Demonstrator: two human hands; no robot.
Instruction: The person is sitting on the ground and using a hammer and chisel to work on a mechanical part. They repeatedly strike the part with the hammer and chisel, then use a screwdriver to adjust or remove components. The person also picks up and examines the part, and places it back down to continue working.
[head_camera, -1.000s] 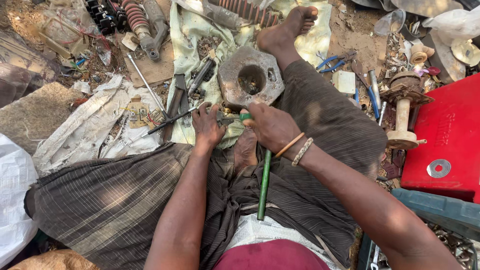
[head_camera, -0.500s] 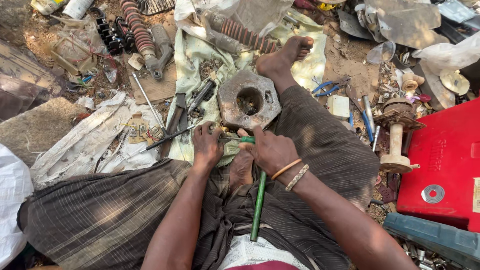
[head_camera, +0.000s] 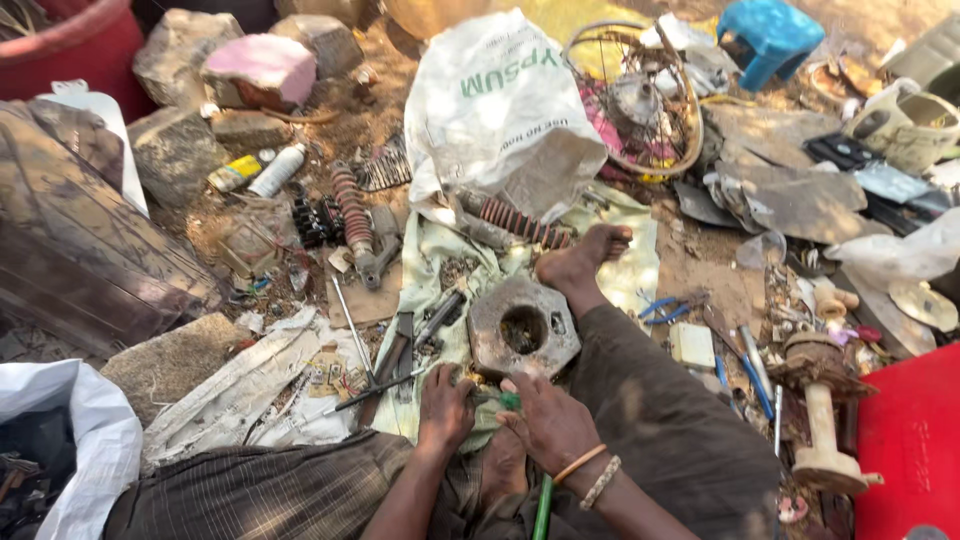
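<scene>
Just ahead of both hands, a metal block (head_camera: 522, 328) is seen; green tool (head_camera: 541, 505) gripped by rt hand (head_camera: 548, 424), lft hand (head_camera: 445, 410) pressed down alongside.

Bare dirt ground (head_camera: 700, 265), littered throughout. Pale cloth (head_camera: 430, 260) spread over the middle, bearing a rusty hexagonal metal block (head_camera: 522, 328) and dark hand tools (head_camera: 400, 350). White sack (head_camera: 500, 110) slumped just behind the cloth, beside a bent wire wheel rim (head_camera: 640, 95). Red coil spring (head_camera: 352, 210) and white bottle (head_camera: 277, 170) left in the dirt at left, near stones (head_camera: 175, 150). Blue stool (head_camera: 768, 35) at the far edge; red board (head_camera: 915, 440) at right.
</scene>
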